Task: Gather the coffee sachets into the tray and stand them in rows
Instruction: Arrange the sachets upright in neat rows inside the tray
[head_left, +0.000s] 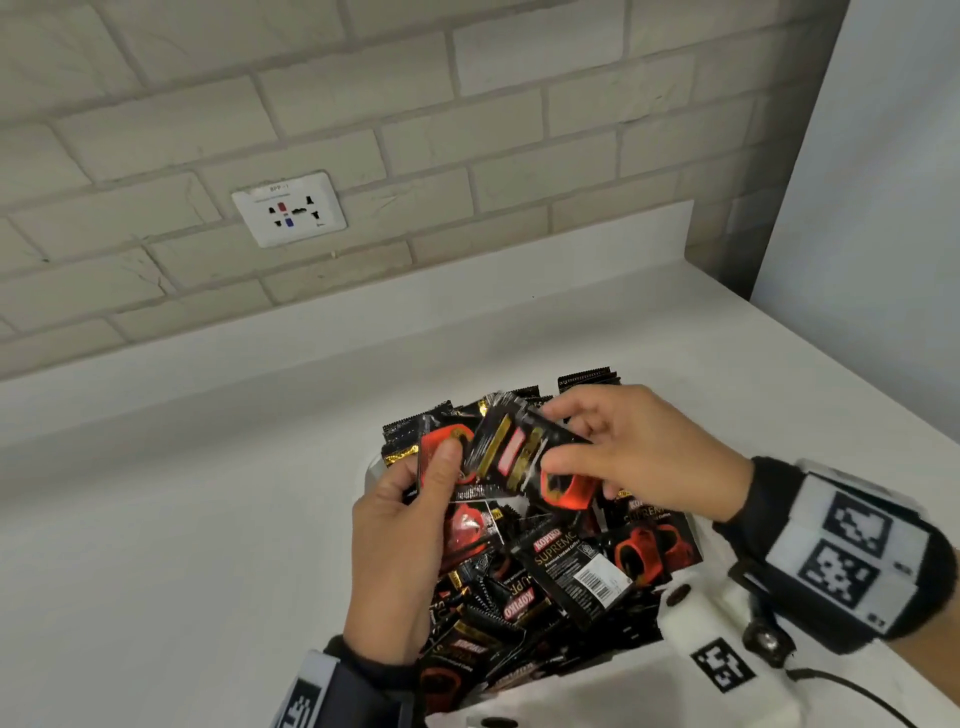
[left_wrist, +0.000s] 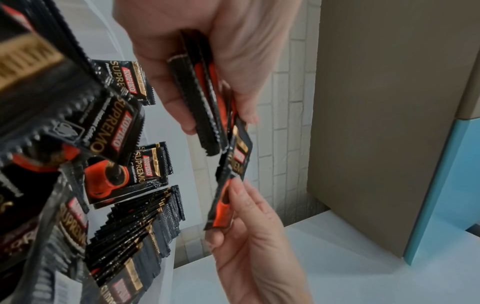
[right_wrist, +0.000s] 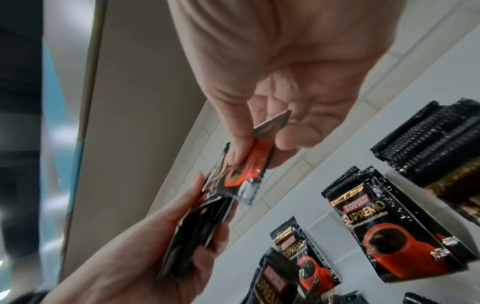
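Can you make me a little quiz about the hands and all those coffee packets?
1. True or false: the left hand holds a small stack of sachets.
2. The right hand pinches: A) one sachet, B) a spoon, C) nothing.
3. Fill in: the loose pile of sachets lies on a white ____, under both hands.

Key: 1 true; 2 A; 3 counter.
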